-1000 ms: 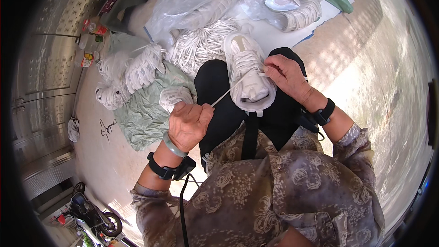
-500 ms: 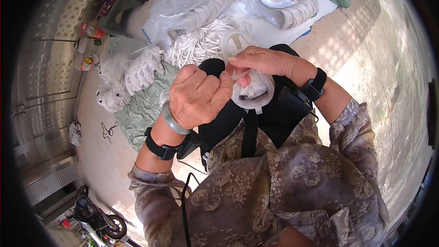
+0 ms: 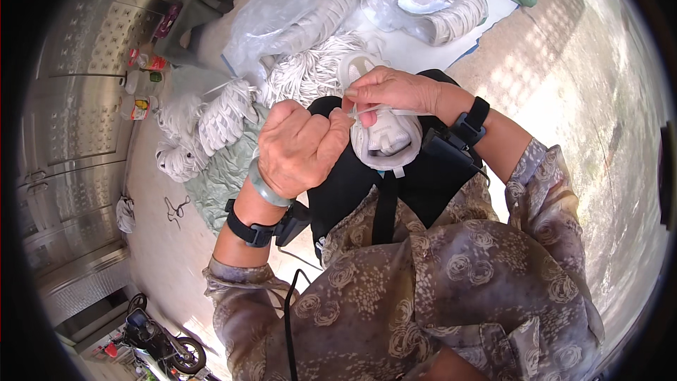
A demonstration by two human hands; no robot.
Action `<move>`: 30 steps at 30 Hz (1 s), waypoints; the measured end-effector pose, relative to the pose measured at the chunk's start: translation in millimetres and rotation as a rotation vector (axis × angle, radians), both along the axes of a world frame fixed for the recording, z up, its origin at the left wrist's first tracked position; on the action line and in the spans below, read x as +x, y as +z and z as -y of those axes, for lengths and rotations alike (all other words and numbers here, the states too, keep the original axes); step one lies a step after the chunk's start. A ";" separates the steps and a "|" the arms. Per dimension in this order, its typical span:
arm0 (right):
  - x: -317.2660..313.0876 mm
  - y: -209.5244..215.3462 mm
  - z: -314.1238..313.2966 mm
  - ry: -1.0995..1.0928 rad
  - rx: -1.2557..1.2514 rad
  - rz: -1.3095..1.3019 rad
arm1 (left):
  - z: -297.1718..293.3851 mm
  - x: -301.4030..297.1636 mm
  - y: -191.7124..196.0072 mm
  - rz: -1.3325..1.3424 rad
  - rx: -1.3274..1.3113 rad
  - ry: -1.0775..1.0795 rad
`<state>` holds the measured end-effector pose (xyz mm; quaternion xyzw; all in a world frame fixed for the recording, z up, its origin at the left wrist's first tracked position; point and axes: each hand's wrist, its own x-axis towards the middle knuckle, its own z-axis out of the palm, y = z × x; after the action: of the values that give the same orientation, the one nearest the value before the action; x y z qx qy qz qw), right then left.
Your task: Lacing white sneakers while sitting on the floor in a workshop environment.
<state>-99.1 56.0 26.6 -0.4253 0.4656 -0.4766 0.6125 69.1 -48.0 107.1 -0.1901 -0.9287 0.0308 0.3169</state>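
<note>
Gripping white lace point(image 3: 384, 110): left hand point(image 3: 300, 148) fisted around one end, right hand point(image 3: 388, 90) pinching it at fingertips, hands touching above lap. White shoe point(image 3: 384, 137) directly beneath hands, on black apron point(image 3: 352, 183). Jade bangle point(image 3: 264, 187) and black wristband point(image 3: 254, 229) on left wrist. Beyond: loose lace pile point(image 3: 310, 70), bundled white shoes point(image 3: 211, 123) on green cloth point(image 3: 218, 183), clear plastic bag point(image 3: 282, 14). Scissors point(image 3: 176, 206) on floor, left. Bottles point(image 3: 141, 85) by metal door point(image 3: 70, 134).
</note>
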 end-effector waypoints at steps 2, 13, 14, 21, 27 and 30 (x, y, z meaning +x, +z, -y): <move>3.4 0.1 3.8 0.009 0.019 -0.005 | 1.2 2.6 3.6 -0.009 -0.004 0.005; -3.9 24.1 -23.8 0.073 -0.133 -0.117 | 1.2 23.2 17.8 0.453 0.511 0.345; -5.2 43.6 -32.3 0.038 -0.181 -0.015 | 2.7 24.8 16.2 0.454 0.514 0.348; -76.5 91.2 -95.3 -0.346 -0.548 0.301 | 14.0 16.3 -49.7 0.601 1.186 0.287; -159.5 131.4 -180.5 -0.725 -0.529 0.188 | -13.4 -6.9 -103.5 0.364 1.234 0.360; -212.3 141.5 -219.7 -0.847 -0.497 0.070 | -15.8 -5.7 -106.4 0.369 1.142 0.387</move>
<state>-311.5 275.7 168.1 -0.3155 0.4488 -0.7946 0.2601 63.4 -32.2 0.6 0.1785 -0.8557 -0.4463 0.1917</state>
